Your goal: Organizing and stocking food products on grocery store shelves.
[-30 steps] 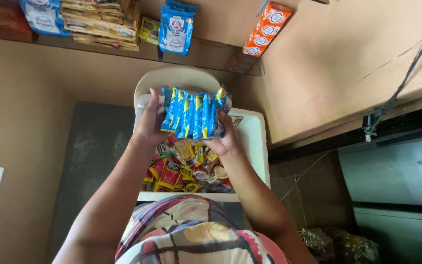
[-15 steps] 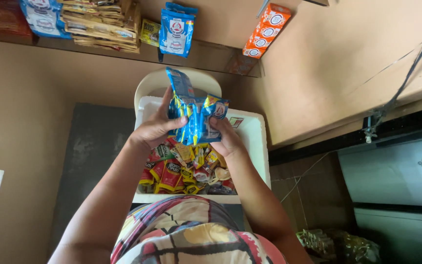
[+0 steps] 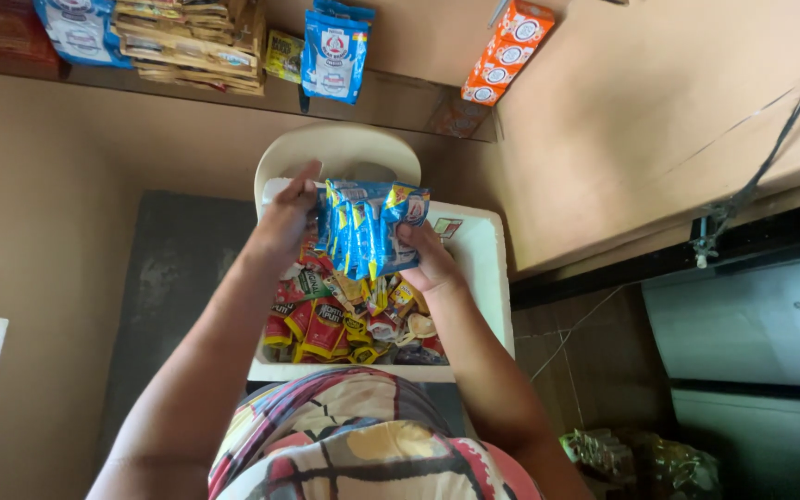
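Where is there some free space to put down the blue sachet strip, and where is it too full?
Free: the bare right part of the white foam box, beside the right hand, and the dark grey mat left of the box. Crowded: the box's middle, heaped with small red and yellow sachets under the blue sachet strip and left hand.

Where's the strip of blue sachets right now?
In the head view, centre frame: the strip of blue sachets is held between the left hand and right hand, above the white box of mixed sachets.
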